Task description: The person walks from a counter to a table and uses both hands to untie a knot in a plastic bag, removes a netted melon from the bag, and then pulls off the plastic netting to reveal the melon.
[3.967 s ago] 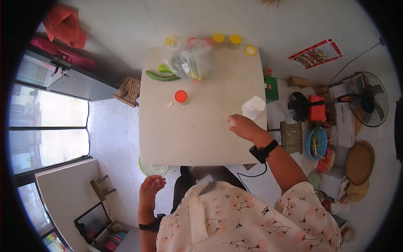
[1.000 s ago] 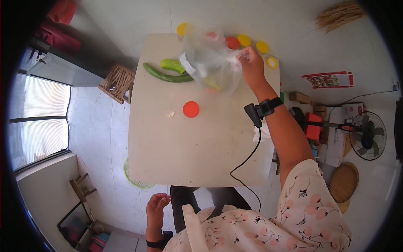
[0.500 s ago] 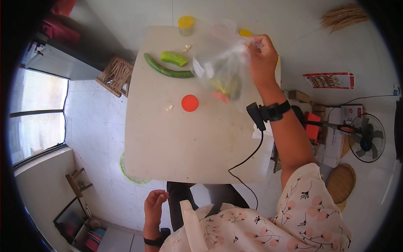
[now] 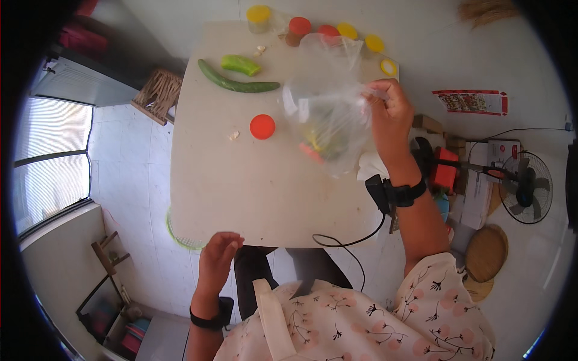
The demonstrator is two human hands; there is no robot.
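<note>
My right hand [image 4: 391, 114] pinches the gathered edge of a clear plastic bag [image 4: 296, 102], raised over the right side of the table [image 4: 241, 198]. Through the film show blurred green, yellow and orange-red shapes [image 4: 314, 147]; whether they are inside the bag or behind it I cannot tell. By the near left table edge my left hand [image 4: 220, 256] is loosely curled, nothing visible in it. Left of the bag lie a long green cucumber [image 4: 241, 86] and a short light-green vegetable piece [image 4: 239, 64]. A round red lid or red-topped jar [image 4: 262, 127] is nearer me.
At the far edge stand a yellow-lidded jar [image 4: 259, 19], a red-lidded jar [image 4: 298, 31] and several more lids. White bits [image 4: 233, 136] lie on the tabletop. A black cable [image 4: 337, 243] hangs from my right wrist. A fan [image 4: 525, 188] stands right; a green basket [image 4: 180, 231] is below left.
My right hand and the bag have come nearer to me and slightly right, uncovering jars at the far edge. My left hand has risen toward the table edge. The view has shifted too.
</note>
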